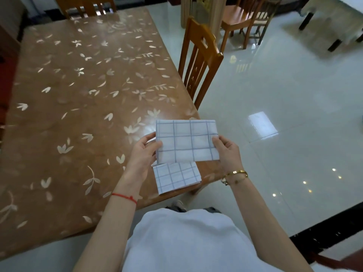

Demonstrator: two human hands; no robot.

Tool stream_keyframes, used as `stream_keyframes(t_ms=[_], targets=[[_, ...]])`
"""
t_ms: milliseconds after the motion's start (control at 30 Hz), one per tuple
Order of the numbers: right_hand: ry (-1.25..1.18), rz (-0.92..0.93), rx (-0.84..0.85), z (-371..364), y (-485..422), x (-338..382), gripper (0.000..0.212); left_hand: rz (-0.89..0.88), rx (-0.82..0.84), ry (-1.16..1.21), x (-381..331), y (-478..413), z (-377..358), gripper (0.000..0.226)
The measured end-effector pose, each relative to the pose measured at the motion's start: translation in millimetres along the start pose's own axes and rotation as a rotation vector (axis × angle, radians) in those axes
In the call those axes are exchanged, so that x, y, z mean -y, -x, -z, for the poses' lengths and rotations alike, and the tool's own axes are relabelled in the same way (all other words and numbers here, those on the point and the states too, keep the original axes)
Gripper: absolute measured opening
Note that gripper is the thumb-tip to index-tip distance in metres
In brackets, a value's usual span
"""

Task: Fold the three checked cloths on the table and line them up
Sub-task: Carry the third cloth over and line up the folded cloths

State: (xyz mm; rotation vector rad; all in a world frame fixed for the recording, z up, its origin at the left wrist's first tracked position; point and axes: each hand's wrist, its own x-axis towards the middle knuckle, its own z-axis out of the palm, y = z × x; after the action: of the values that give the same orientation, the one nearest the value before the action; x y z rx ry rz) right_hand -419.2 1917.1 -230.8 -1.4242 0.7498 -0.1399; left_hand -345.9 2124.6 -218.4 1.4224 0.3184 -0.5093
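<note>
I hold a folded white cloth with a blue check [186, 141] flat in the air above the table's near right corner. My left hand [144, 154] pinches its left edge, thumb on top. My right hand [225, 149] pinches its right edge the same way. Just below it a second checked cloth [176, 177], folded into a smaller rectangle, lies on the table [78, 114] near the front edge. I see no third cloth.
The table has a brown glossy cover with a pale leaf print. A wooden chair [198, 61] stands at its right side, another chair [86, 5] at the far end. More chairs stand on the shiny tiled floor at the back right.
</note>
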Motion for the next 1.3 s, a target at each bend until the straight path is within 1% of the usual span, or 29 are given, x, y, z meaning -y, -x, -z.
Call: stream_keyframes(t_ms=[133,233,267,367,533,700,800,900,1067,1167,1300], targets=[[0.042,-0.013,0.056,-16.1,-20.3,3.8,0.015,-0.007,-0.017,0.009,-9.0,-18.1,9.7,0.033],[0.107,-0.024,0.094,-32.3,-42.3,8.8,0.026,0.004,-0.038,-0.001,-14.0,-35.4,19.9,0.041],[0.120,-0.034,0.100,-38.1,-51.3,9.9,0.027,0.009,-0.049,0.002,-15.3,-42.6,23.4,0.043],[0.142,-0.056,0.151,-56.0,-79.5,14.1,0.015,0.016,-0.076,0.029,-18.5,-64.9,30.8,0.050],[0.243,-0.073,0.250,-87.5,-126.1,23.1,0.013,0.012,-0.104,0.063,-24.0,-104.1,37.6,0.056],[0.380,-0.074,0.256,-114.0,-170.7,16.5,0.018,0.063,-0.193,0.052,-13.2,-148.7,36.1,0.059],[0.527,-0.079,0.266,-123.0,-203.2,-1.6,0.017,0.073,-0.266,-0.013,-0.1,-174.4,34.1,0.059],[0.585,-0.102,0.245,-133.4,-220.6,-11.5,0.019,0.076,-0.322,-0.050,15.6,-199.5,35.4,0.058],[0.701,-0.149,0.215,-141.7,-237.9,-28.8,0.024,0.140,-0.308,-0.089,33.7,-225.1,40.7,0.062],[0.765,-0.197,0.223,-143.2,-248.3,-36.9,0.018,0.189,-0.288,-0.065,41.9,-234.4,45.1,0.061],[0.871,-0.202,0.292,-142.1,-254.3,-44.3,0.009,0.203,-0.290,-0.108,49.5,-239.6,51.6,0.052]])
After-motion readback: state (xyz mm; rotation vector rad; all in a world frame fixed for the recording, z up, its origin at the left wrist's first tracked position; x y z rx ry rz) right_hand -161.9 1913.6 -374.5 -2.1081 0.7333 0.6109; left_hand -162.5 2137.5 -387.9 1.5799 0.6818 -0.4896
